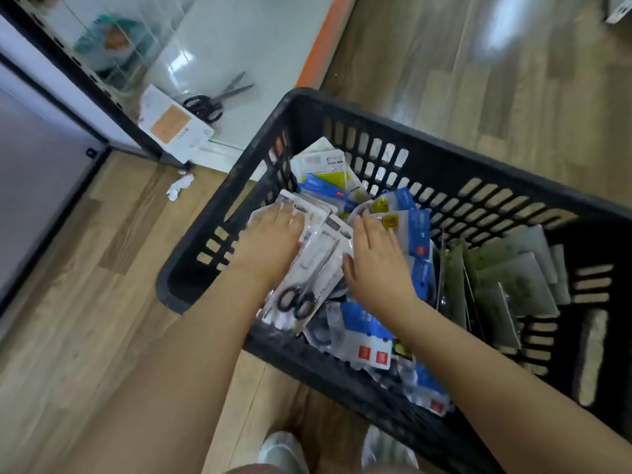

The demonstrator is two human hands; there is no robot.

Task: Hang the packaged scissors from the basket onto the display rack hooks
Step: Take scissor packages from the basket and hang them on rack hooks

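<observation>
In the black slotted basket on the wood floor, both hands work over a loose heap of packaged scissors. The left hand lies flat, fingers straight, on a stack of white-backed packs, touching the top one and holding nothing. The right hand is likewise spread, fingers straight, resting on the blue-and-clear packs just beside; its thumb edges against the white pack with black-handled scissors that lies between the two hands.

The step in hand appears to be picking a pack out. It would go best by choosing one pack that lies on top, such as that middle one, and pinching it near its hang-hole end so it comes up ready for a hook. Slippery film and overlapping cards mean neighbours may lift with it; the free hand can press them down. The rack hooks are not clearly in view here.
</observation>
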